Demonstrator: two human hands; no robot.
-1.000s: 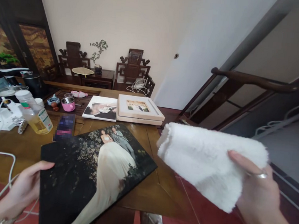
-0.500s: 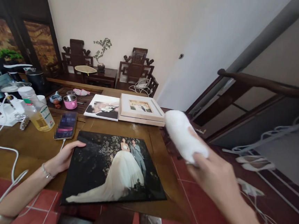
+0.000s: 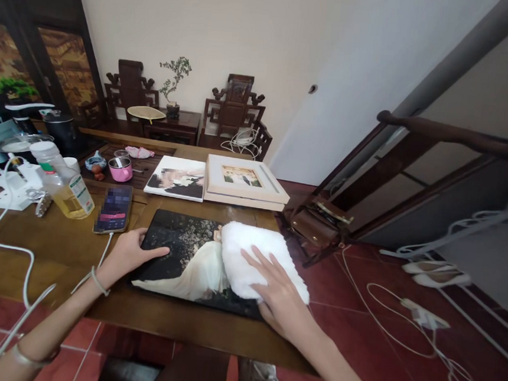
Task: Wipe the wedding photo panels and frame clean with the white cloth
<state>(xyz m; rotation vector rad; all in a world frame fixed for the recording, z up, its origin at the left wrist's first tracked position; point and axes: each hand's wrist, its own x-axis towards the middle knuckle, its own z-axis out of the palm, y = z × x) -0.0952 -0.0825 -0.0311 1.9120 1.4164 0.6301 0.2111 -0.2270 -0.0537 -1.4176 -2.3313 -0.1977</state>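
Head view: white cloth (image 3: 259,237) lies on photo panel (image 3: 185,261) beneath right hand (image 3: 280,293), fingers spread.

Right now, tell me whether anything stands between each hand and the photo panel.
The white cloth lies between the right hand and the photo panel; nothing visible separates the left hand from the panel's left side.

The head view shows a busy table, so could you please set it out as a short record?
Left hand: at the left edge of the dark photo, thumb on its face
Right hand: fingers spread on the white cloth
Cloth: covers the photo's right part
Photo: lying on the wooden table
Near left hand: phone, cable attached
Farther back: white photo board, pale framed picture, pink cup
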